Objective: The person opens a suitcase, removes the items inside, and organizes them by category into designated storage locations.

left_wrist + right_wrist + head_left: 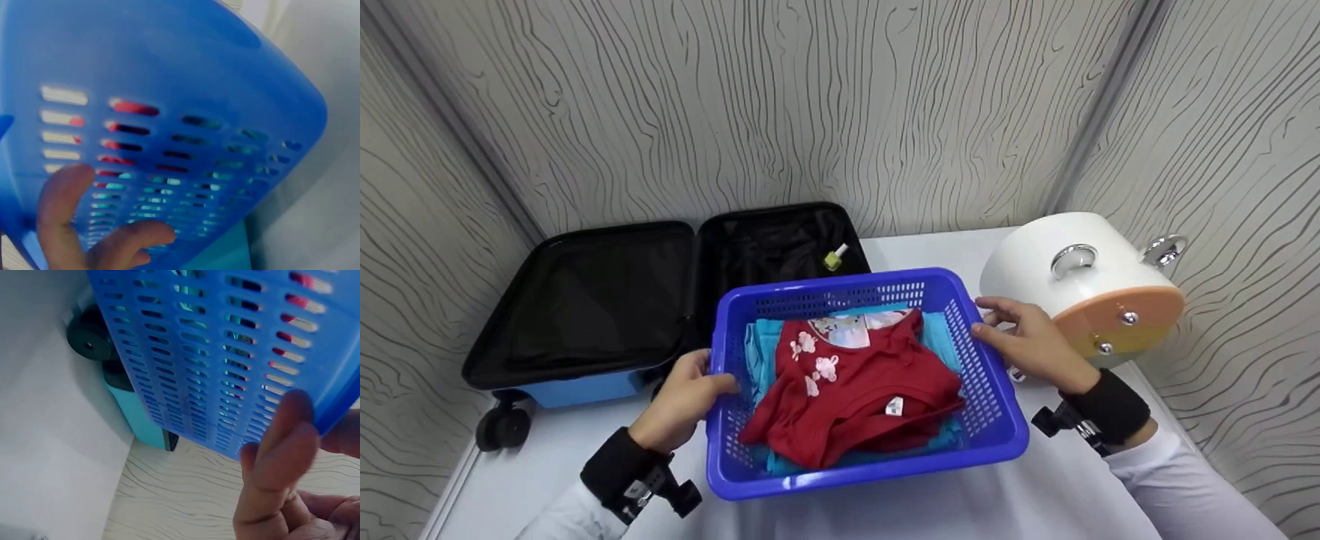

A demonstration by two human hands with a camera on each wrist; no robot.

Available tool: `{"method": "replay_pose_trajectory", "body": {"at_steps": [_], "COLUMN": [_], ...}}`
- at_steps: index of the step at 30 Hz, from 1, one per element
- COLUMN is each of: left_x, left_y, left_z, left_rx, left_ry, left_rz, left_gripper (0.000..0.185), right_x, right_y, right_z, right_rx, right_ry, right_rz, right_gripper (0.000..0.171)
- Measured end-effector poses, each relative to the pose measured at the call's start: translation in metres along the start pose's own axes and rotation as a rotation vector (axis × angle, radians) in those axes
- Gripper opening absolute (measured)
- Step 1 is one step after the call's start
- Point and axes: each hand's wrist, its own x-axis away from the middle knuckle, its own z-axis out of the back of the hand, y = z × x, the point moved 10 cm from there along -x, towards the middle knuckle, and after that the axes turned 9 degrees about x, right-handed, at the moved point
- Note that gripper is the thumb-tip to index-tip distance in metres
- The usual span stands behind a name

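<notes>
Both hands (682,397) gripping blue basket (990,427)

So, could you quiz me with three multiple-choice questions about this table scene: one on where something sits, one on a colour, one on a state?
1. Where is the small yellow-green bottle?
A. in the open suitcase
B. in the blue basket
C. on the white round case

2. What colour is the top garment in the basket?
A. yellow
B. red
C. black

3. How is the suitcase?
A. zipped shut
B. standing upright
C. lying open

Answers: 1 A, the bottle lies in the suitcase's right half. 2 B, a red garment with pink flowers lies over teal cloth. 3 C, both black-lined halves lie spread flat.
</notes>
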Motion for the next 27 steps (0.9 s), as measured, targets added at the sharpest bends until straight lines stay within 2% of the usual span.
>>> {"method": "replay_pose_trajectory", "body": {"at_steps": [3, 7, 11, 12, 14, 18, 23, 27], "left_x": [-0.005, -0.014, -0.025, -0.029, -0.027, -0.026, -0.052, -0.071], "left_y": [0.01, 0.027, 0.045, 0.049, 0.049, 0.048, 0.058, 0.066], "left_z": [0.003, 0.006, 0.007, 0.007, 0.007, 0.005, 0.001, -0.007], "left_rx": [0.022, 0.051, 0.068, 0.076, 0.097, 0.143, 0.17, 0.176], "left_ry": [0.024, 0.048, 0.046, 0.047, 0.023, 0.017, 0.082, 0.114], "left_rz": [0.003, -0.018, -0.041, -0.042, -0.031, -0.001, 0.003, -0.003], "left_gripper": [0.05, 0.051, 0.053, 0.053, 0.053, 0.051, 0.043, 0.034], "right_x": [0.004, 0.015, 0.025, 0.026, 0.046, 0.078, 0.062, 0.053], "right_y": [-0.007, -0.016, -0.02, -0.02, -0.021, -0.014, 0.01, 0.02], "right_z": [0.019, 0.056, 0.098, 0.106, 0.115, 0.119, 0.122, 0.118], "right_rx": [-0.019, 0.012, 0.134, 0.174, 0.277, 0.432, 0.513, 0.592], "right_ry": [0.086, 0.284, 0.514, 0.551, 0.597, 0.543, 0.391, 0.331], "right_rz": [0.022, 0.061, 0.087, 0.086, 0.051, -0.031, -0.078, -0.049], "right_gripper": [0.048, 0.038, 0.031, 0.031, 0.034, 0.045, 0.052, 0.043]}}
